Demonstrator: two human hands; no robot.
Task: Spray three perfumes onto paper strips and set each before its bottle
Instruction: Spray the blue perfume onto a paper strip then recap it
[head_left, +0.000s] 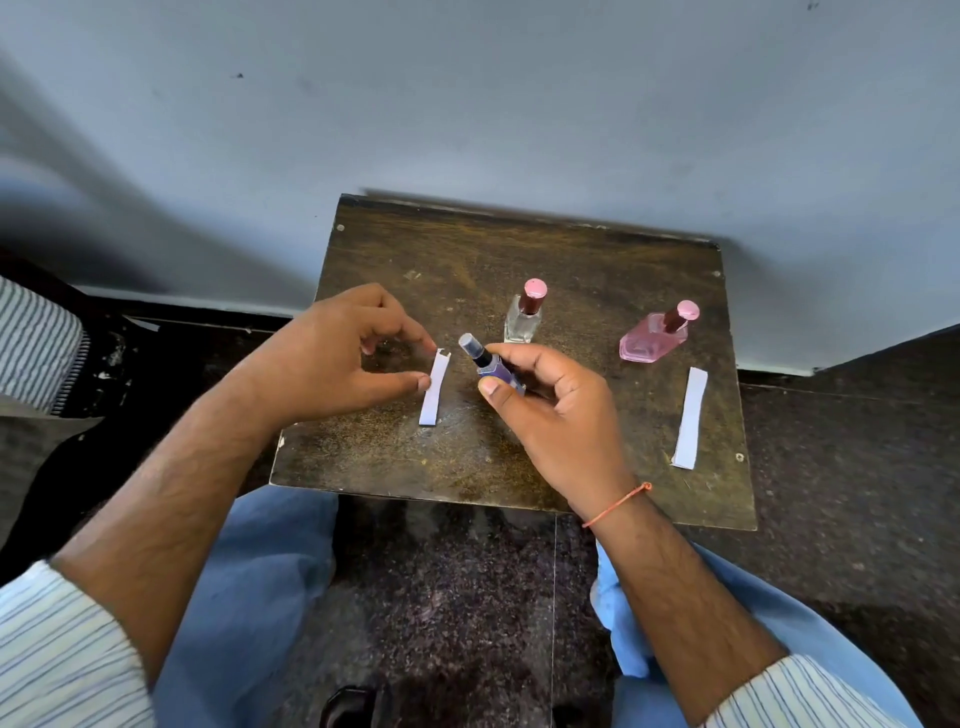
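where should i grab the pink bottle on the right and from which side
Likely its wide lower body, from the right: the pink bottle stands upright with a slim capped neck, the clear bottle stands to its left and a paper strip lies in front.

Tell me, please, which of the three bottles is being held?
The purple bottle, tilted in the right hand; the clear bottle and pink bottle stand upright on the table.

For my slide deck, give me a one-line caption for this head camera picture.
Right hand tilts a purple bottle toward a paper strip the left hand holds, above a wooden table.
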